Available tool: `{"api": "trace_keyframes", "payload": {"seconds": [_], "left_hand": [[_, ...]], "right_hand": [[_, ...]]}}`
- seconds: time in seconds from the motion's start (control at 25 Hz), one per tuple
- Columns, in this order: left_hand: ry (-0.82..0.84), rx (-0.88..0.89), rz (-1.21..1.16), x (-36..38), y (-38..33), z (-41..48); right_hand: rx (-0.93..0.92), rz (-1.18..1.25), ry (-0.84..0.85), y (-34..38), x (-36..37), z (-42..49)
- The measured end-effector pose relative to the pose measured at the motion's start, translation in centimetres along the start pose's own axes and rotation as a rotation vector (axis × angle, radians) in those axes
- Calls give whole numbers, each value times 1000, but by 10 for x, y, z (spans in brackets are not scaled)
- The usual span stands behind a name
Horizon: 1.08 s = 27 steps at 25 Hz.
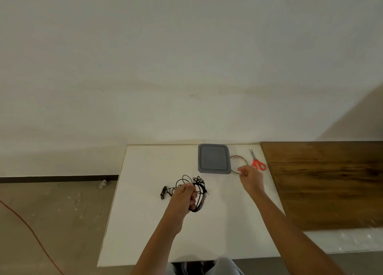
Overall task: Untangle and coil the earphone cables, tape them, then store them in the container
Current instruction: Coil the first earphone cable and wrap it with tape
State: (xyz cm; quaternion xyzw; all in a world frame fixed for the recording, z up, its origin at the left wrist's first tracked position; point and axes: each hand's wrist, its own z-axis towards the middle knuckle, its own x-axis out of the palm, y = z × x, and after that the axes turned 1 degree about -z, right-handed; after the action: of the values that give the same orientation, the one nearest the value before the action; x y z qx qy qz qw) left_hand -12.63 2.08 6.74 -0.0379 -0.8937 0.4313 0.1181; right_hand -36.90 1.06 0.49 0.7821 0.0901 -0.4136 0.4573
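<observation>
A tangle of black earphone cables (182, 183) lies on the white table (145, 223). My left hand (185, 196) grips a coiled bunch of these cables, lifted a little above the table. My right hand (249, 176) reaches toward the clear tape roll (238, 159), its fingers curled at the roll's near edge; whether they pinch the roll or the tape end I cannot tell. The grey container (214, 158) with its lid on stands just left of the roll.
Red-handled scissors (257, 161) lie right of the tape roll. A brown wooden surface (327, 183) adjoins the table on the right. The wall rises straight behind the table. An orange cord (31, 231) runs over the floor at left.
</observation>
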Motion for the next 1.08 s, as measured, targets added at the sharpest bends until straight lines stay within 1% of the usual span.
{"api": "trace_keyframes", "payload": {"seconds": [0.04,0.12,0.2,0.24,0.28,0.36,0.4,0.48,0.6,0.72,0.84,0.88,0.96,1.0,1.08], "left_hand": [[-13,-10,-43,0,1,3],[-18,-29,-86,-1,2,9],[-13,-36,-81,-1,1,15],[-15,-34,-76,-1,-1,18],[-18,-31,-71,-1,-3,21],[-25,-25,-73,1,-6,25],[-27,-23,-80,1,-7,25],[-25,-19,-95,1,-9,25],[-27,-8,-107,-1,-13,20],[-53,-8,-129,-3,-17,14],[-60,-9,-141,-6,-21,2],[-53,-5,-141,-8,-22,-4],[-36,8,-132,-9,-24,-15],[-29,16,-125,-9,-26,-22],[-10,33,-102,-7,-30,-32]], "right_hand": [[-25,-93,1,-10,5,13],[-78,-210,152,-21,19,30],[-153,-420,267,-23,32,38],[-181,-506,258,-25,37,40],[-196,-548,195,-25,41,39],[-186,-527,27,-25,43,29],[-178,-523,-23,-27,44,22],[-152,-485,-65,-33,45,6],[-137,-386,-52,-37,45,-21],[-170,-386,-8,-35,44,-45],[-236,-371,-67,-22,42,-68],[-277,-307,-113,-16,41,-77],[-346,-75,-171,4,31,-97],[-364,76,-157,17,23,-108],[-346,329,-33,43,6,-126]]}}
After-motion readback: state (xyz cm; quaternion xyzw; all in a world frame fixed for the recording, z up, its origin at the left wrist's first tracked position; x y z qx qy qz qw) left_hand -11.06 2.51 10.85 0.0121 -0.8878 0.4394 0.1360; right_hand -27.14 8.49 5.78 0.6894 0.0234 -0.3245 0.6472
